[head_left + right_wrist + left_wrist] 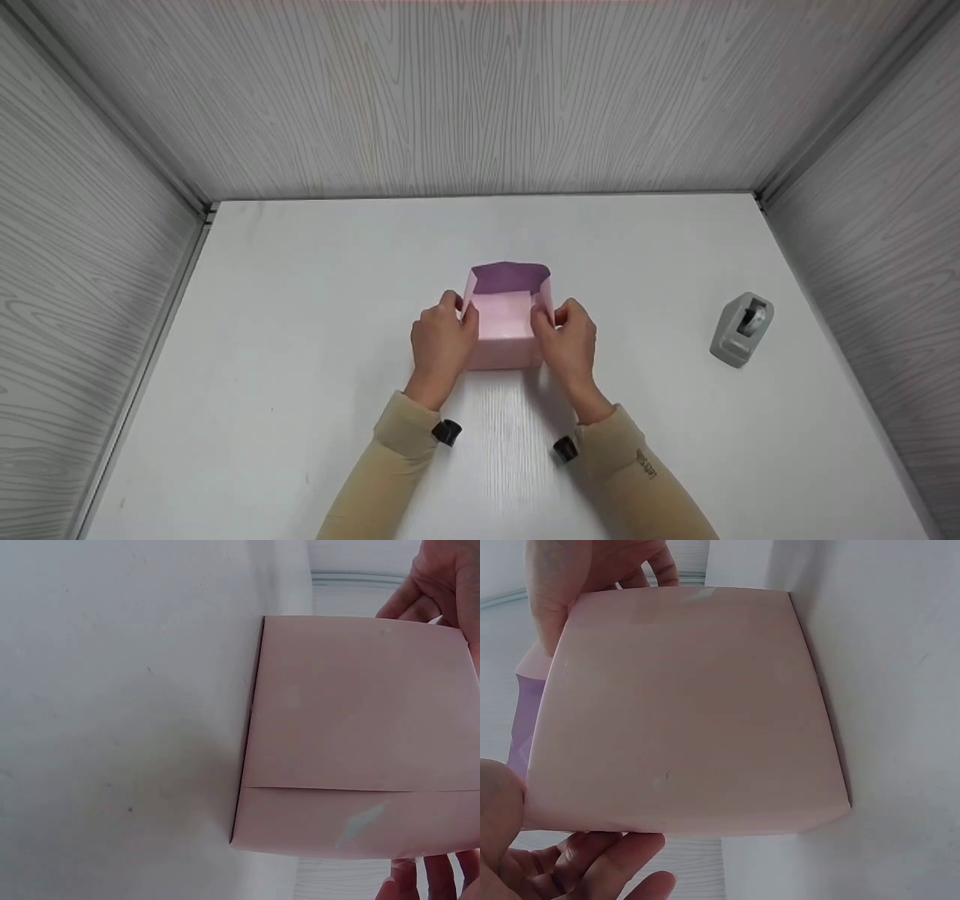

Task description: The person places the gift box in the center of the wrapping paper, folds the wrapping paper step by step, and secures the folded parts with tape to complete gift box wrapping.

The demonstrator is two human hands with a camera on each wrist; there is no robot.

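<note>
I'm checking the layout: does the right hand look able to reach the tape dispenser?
Probably yes, after releasing the pink box: only bare tabletop separates the right hand from the tape dispenser.

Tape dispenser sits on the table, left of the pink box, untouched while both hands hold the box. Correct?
Not left: the head view shows the tape dispenser right of the pink box. It does sit on the table, untouched, while the left hand and right hand hold the box.

Right sleeve (639, 484): dark lettering (646, 463), perhaps "Let's".
</note>
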